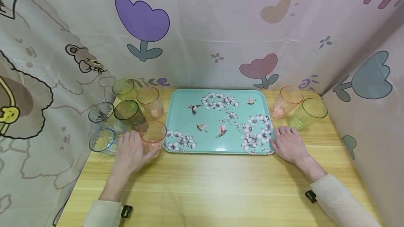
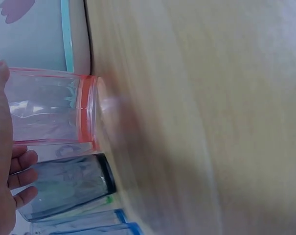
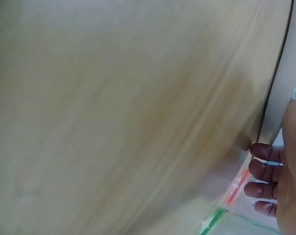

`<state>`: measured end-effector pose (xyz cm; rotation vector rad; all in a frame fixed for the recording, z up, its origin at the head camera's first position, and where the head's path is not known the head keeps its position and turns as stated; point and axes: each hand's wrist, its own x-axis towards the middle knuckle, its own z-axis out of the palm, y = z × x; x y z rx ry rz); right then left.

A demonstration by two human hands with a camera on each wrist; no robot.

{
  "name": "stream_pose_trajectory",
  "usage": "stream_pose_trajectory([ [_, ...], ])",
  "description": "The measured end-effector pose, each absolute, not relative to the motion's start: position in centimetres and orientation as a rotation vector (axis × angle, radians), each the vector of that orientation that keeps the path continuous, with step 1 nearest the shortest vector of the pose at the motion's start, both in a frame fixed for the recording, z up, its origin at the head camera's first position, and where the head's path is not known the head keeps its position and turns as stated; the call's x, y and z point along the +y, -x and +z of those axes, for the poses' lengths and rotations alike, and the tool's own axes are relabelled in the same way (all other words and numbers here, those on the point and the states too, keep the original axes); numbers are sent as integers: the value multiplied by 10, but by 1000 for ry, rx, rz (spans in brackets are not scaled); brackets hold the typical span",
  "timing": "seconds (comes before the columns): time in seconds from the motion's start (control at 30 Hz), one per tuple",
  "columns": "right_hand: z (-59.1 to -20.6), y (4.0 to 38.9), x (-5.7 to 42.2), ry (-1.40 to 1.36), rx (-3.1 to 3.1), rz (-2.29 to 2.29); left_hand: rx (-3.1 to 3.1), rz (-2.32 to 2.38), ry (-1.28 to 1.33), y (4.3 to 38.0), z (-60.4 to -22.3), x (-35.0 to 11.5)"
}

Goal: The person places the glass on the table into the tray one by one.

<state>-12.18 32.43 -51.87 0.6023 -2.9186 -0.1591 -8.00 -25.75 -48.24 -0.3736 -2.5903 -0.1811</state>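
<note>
A clear tumbler with an orange tint (image 1: pixel 153 132) stands at the near left corner of the turquoise tray (image 1: pixel 214 122). My left hand (image 1: pixel 130 150) holds it from the left, thumb across its near side and fingers along the other. The left wrist view shows this tumbler (image 2: pixel 50 107) between thumb and fingers, with a dark grey tumbler (image 2: pixel 72 186) just past the fingertips. My right hand (image 1: pixel 290 144) rests at the tray's near right corner, its thumb at the rim and fingers loosely bent. In the right wrist view the fingers (image 3: pixel 262 169) lie beside the tray's edge.
Left of the tray cluster several tumblers: orange (image 1: pixel 151 102), yellow-green (image 1: pixel 124 90), dark (image 1: pixel 129 115), grey (image 1: pixel 101 113) and blue (image 1: pixel 103 141). Right of it stand an orange tumbler (image 1: pixel 285 102) and a green one (image 1: pixel 307 115). A patterned curtain (image 1: pixel 202 27) hangs behind the wooden table (image 1: pixel 202 188).
</note>
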Motion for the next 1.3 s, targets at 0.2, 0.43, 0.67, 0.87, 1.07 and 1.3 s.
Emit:
stream_pose_trajectory([
  [0.2,-519,122,324,-612,-2901,-159,-2562,-83,421,83,-472,-251],
  [0.43,-520,122,325,-611,-2900,-164,-2528,2,522,89,-457,-239],
  [0.67,-519,121,324,-599,-2920,-163,-2512,29,615,96,-445,-226],
  [0.87,-517,120,323,-595,-2933,-163,-2476,18,699,107,-439,-213],
  [1.07,-516,119,322,-587,-2948,-160,-2512,47,741,117,-437,-197],
  [1.3,-518,119,322,-586,-2945,-150,-2538,43,800,132,-441,-178],
])
